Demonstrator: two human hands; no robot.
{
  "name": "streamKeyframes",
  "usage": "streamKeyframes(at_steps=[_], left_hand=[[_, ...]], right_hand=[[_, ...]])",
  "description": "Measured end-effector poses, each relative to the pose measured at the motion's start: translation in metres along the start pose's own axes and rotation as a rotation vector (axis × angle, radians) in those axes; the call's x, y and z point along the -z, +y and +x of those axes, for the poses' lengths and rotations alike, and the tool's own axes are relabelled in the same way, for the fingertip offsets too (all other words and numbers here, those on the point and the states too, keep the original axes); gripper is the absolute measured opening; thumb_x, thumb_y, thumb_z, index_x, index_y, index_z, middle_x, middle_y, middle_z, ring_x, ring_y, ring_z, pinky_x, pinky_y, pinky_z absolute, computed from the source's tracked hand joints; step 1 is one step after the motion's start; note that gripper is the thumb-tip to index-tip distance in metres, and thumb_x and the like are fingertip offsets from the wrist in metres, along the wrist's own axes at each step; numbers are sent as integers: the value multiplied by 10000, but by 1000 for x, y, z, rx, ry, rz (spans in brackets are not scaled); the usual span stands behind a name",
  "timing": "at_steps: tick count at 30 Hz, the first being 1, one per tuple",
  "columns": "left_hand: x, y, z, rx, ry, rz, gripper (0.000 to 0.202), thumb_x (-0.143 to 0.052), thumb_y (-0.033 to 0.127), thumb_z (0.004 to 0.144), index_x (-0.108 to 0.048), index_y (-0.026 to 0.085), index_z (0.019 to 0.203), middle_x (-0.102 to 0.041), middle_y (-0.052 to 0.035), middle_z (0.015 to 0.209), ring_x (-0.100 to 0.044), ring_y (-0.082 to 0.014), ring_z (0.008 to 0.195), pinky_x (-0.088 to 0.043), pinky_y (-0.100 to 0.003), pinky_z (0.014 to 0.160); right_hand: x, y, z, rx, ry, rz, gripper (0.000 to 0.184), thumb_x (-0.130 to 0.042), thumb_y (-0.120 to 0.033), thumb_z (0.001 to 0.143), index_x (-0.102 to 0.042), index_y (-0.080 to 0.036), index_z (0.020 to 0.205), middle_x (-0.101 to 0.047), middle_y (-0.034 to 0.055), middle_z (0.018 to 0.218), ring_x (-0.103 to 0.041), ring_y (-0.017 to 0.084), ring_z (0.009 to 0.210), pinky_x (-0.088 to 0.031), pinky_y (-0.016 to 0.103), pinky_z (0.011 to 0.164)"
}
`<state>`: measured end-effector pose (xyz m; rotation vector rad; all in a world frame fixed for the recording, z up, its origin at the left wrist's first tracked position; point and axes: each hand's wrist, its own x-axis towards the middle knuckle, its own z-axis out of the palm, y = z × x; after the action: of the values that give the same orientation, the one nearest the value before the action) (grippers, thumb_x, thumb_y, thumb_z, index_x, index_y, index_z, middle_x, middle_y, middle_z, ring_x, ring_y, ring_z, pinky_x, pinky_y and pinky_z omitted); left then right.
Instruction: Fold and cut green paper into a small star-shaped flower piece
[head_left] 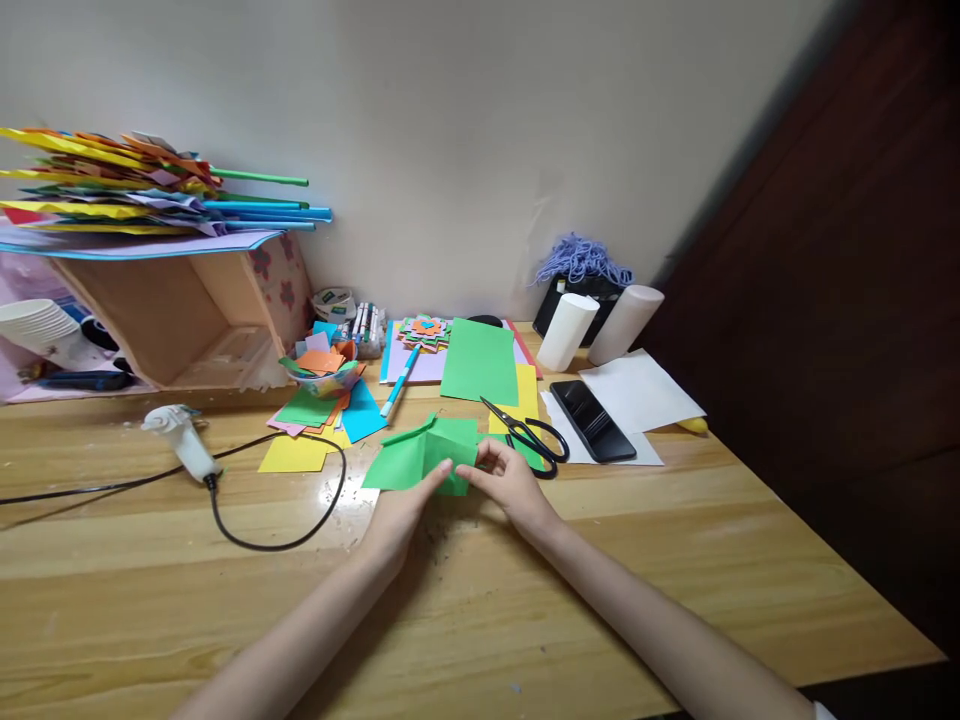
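A creased sheet of green paper (401, 462) is held between my two hands, just above the table near its middle. My left hand (411, 497) grips its lower edge, thumb on top and the other fingers hidden beneath. At the paper's right edge my right hand (510, 480) pinches it between thumb and fingers. Black-handled scissors (541, 448) lie right beyond my right hand, on yellow and green paper. Behind the held sheet are a flat green sheet (480, 360) and a layered paper flower (426, 332) with a blue-and-white stick (400, 382).
A white glue gun (184, 445) with a looping black cable lies at left. A bowl of paper scraps (322, 375) stands beside coloured sheets. At right are a phone (592, 420), white paper (645, 390) and two white rolls (568, 332). A box (172, 310) stands back left.
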<state>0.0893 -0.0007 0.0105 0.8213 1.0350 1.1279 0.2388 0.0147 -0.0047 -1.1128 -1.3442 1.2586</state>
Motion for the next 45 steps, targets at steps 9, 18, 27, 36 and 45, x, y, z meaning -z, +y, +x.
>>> streamKeyframes(at_steps=[9,18,27,36,45], left_hand=[[41,19,21,-277,240,155,424,-756,232,599,-599,202,992,-614,-76,1128,-500,-230,1132,-317,-378,1018],[50,18,24,-181,203,-38,445,-732,278,639,-572,174,1041,-586,-90,1183,-544,-222,1087,-429,-340,924],[52,13,27,-245,286,166,376,-698,351,671,-613,191,1001,-617,-79,1133,-556,-232,1059,-403,-347,936],[45,18,20,-219,206,99,395,-690,312,680,-592,182,1039,-604,-86,1157,-536,-232,1089,-386,-340,947],[44,15,21,-205,159,70,455,-710,297,660,-568,200,1081,-592,-87,1173,-547,-232,1076,-399,-359,943]], right_hand=[[90,12,19,-62,226,-1004,210,-576,-294,675,-524,-165,832,-557,102,913,-523,265,913,-393,394,813],[69,16,18,-139,95,-505,194,-565,-331,713,-499,-188,827,-556,34,766,-540,172,694,-432,293,624],[16,2,-18,-455,-624,587,740,-275,-841,610,-488,-168,832,-480,0,728,-454,76,479,-517,359,578],[14,23,-22,-515,-830,579,809,-249,-859,560,-478,-140,851,-475,-22,588,-449,77,399,-504,311,440],[14,24,-18,-487,-800,575,761,-354,-840,542,-496,-137,796,-465,-50,534,-417,49,335,-465,237,320]])
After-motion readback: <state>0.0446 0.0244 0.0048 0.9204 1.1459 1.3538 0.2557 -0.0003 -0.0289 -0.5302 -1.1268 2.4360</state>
